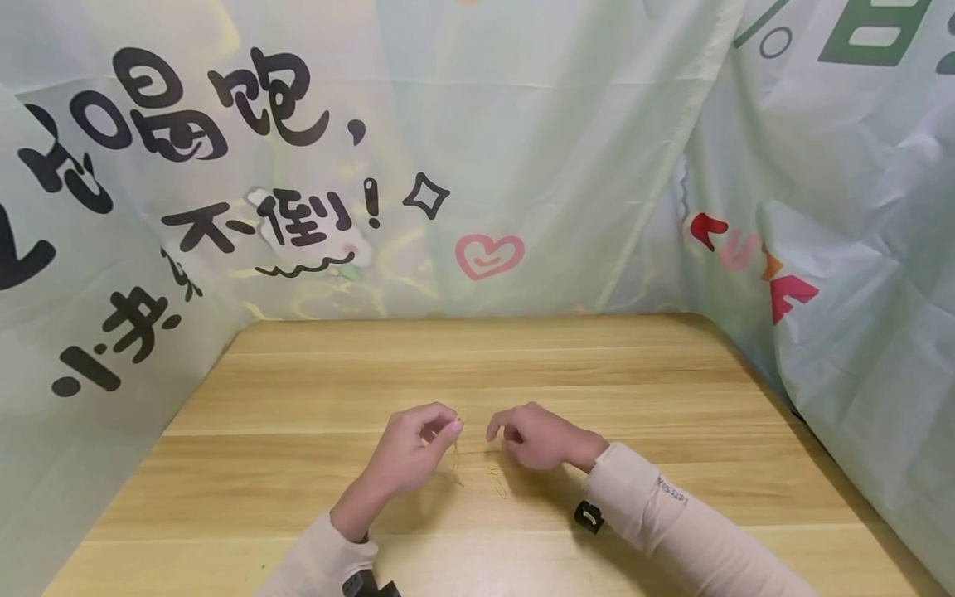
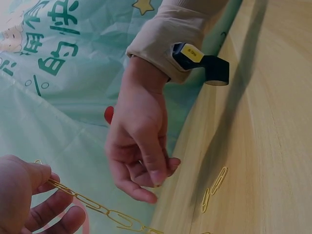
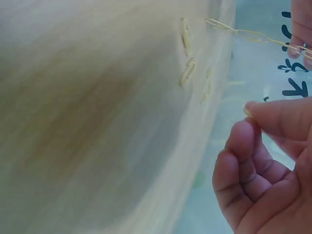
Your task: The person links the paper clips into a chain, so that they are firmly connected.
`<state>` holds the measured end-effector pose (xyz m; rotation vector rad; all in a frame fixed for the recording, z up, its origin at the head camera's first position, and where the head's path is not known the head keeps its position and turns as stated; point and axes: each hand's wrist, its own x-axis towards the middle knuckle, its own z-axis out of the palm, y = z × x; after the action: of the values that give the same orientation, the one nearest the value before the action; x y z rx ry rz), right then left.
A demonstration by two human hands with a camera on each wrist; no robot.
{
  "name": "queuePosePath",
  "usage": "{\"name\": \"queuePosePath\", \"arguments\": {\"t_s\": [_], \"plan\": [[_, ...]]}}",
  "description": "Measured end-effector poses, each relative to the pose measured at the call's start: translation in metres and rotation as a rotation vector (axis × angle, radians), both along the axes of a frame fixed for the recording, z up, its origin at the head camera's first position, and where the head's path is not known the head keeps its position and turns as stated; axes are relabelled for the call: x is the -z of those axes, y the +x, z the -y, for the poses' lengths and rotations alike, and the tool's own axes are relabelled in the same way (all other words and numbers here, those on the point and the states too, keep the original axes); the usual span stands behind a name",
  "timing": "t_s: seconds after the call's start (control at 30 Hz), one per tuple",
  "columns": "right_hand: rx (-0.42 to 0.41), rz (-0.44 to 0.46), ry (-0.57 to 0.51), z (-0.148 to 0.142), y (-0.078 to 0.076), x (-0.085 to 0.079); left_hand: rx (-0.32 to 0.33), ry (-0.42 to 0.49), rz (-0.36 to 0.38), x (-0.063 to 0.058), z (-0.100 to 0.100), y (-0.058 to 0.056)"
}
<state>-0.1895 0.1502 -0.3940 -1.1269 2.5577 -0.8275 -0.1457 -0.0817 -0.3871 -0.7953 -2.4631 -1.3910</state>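
My left hand [image 1: 412,448] pinches the upper end of a chain of linked gold paper clips [image 2: 98,206] between thumb and forefinger. In the head view the chain hangs from the fingertips toward the table. To its right, my right hand [image 1: 543,439] is held apart from the chain, thumb and forefinger pinched together. A tiny yellow end of a paper clip [image 3: 248,112] pokes out between those fingertips; the rest of it is hidden. Several loose gold paper clips [image 3: 187,72] lie on the table between and nearer than the hands.
The wooden table [image 1: 298,373] has light grain and reaches back to a printed cloth [image 1: 567,166], which also hangs along both sides. A black wrist device [image 1: 588,516] sits at the right cuff, close over the tabletop.
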Motion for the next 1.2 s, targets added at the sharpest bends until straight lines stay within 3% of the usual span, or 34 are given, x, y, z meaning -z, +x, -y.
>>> {"name": "queuePosePath", "arguments": {"t_s": [0.47,0.77,1.2], "plan": [[0.105,-0.074,-0.124,0.0017,-0.0003,-0.0047,0.010,0.011,0.001,-0.0014,0.0001,0.0005],[0.091,-0.168,-0.223,0.0012,-0.0035,-0.0035,0.001,0.003,0.010,-0.0019,0.0003,0.0007],[0.141,-0.106,-0.245,0.0012,-0.0026,-0.0082,0.002,0.000,0.007,-0.0016,-0.0004,0.0010]]}}
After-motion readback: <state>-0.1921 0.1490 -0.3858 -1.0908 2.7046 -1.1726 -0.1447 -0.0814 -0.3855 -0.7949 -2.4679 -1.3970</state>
